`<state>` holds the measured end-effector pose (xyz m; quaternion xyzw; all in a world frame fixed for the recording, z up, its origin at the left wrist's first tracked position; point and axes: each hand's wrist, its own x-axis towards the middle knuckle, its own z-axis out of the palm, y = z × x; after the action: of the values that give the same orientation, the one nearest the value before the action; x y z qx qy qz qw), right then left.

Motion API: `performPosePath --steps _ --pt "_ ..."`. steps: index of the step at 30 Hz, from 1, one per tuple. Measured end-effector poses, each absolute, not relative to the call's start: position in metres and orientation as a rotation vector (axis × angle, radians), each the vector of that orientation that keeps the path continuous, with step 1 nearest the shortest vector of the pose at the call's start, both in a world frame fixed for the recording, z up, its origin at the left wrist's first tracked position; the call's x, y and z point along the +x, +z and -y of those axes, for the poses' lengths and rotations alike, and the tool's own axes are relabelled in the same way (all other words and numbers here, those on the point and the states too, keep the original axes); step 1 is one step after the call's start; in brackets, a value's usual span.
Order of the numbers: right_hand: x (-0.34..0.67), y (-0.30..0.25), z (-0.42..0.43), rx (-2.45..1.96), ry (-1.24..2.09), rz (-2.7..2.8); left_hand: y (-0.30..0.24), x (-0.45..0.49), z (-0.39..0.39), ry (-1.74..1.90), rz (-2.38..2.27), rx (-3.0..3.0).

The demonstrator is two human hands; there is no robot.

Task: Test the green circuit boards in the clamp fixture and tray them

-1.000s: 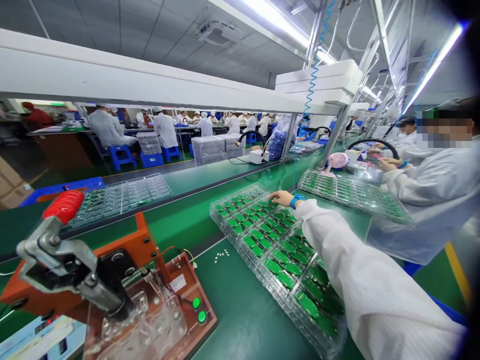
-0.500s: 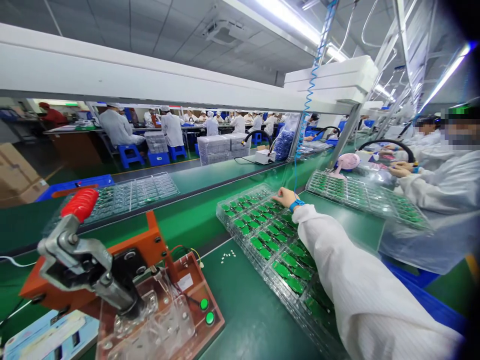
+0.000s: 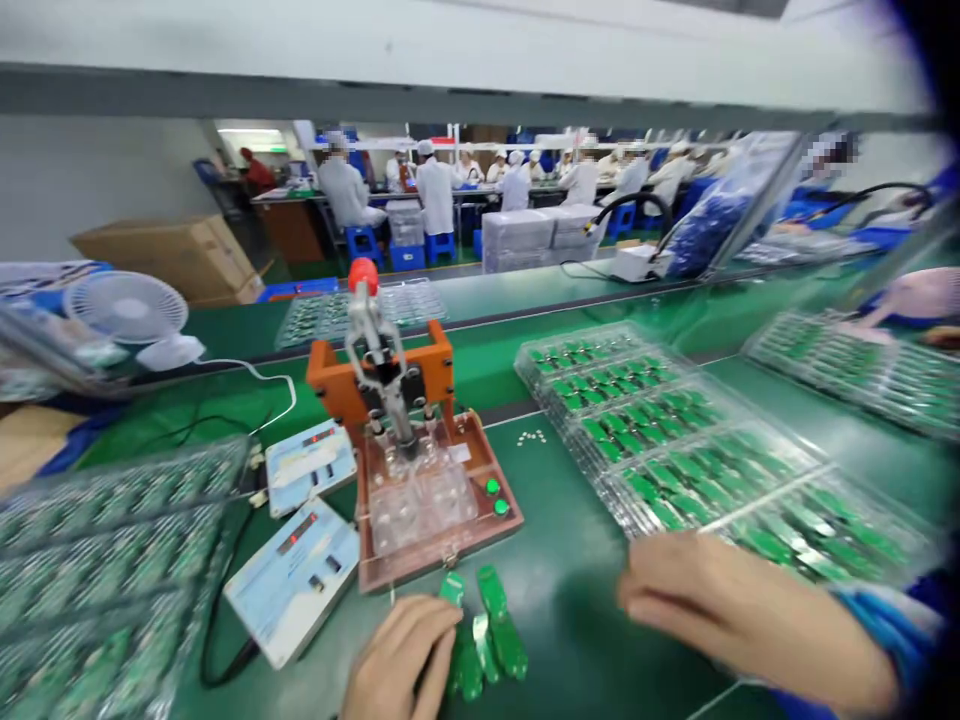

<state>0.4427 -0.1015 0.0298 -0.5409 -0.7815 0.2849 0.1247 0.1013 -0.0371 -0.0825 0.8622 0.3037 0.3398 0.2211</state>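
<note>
My left hand (image 3: 401, 660) rests at the bottom edge, its fingers against a small pile of loose green circuit boards (image 3: 487, 635). Whether it grips one is hidden. My right hand (image 3: 742, 620) hovers, blurred, over the near end of a stack of clear plastic trays (image 3: 652, 450) holding rows of green boards. Its fingers are closed together, with nothing visible in them. Behind the loose boards stands a test fixture with an orange frame (image 3: 379, 370), a red-knobbed toggle clamp (image 3: 363, 275) and a clear plastic nest (image 3: 420, 510).
Two pale blue test meters (image 3: 300, 520) sit left of the fixture, beside another tray stack (image 3: 112, 560). A white desk fan (image 3: 127, 305) stands at far left. Small white parts (image 3: 531, 437) lie on the green belt. Workers in white sit along rows behind.
My view has swung left and down, centring the fixture. My right hand has come back from the tray's far end toward me, and my left hand and the loose boards have come into view.
</note>
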Motion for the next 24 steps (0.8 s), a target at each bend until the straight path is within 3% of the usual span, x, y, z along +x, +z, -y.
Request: performPosePath --steps 4,11,24 --pt "0.390 -0.012 0.124 -1.362 1.050 2.186 -0.076 0.087 0.030 0.851 -0.951 2.379" --pt "0.361 -0.088 0.104 -1.357 0.861 2.037 -0.077 0.074 0.044 0.578 -0.981 2.378" --pt "0.366 -0.102 0.071 -1.291 0.629 2.334 -0.089 0.083 0.065 0.619 -1.145 2.503"
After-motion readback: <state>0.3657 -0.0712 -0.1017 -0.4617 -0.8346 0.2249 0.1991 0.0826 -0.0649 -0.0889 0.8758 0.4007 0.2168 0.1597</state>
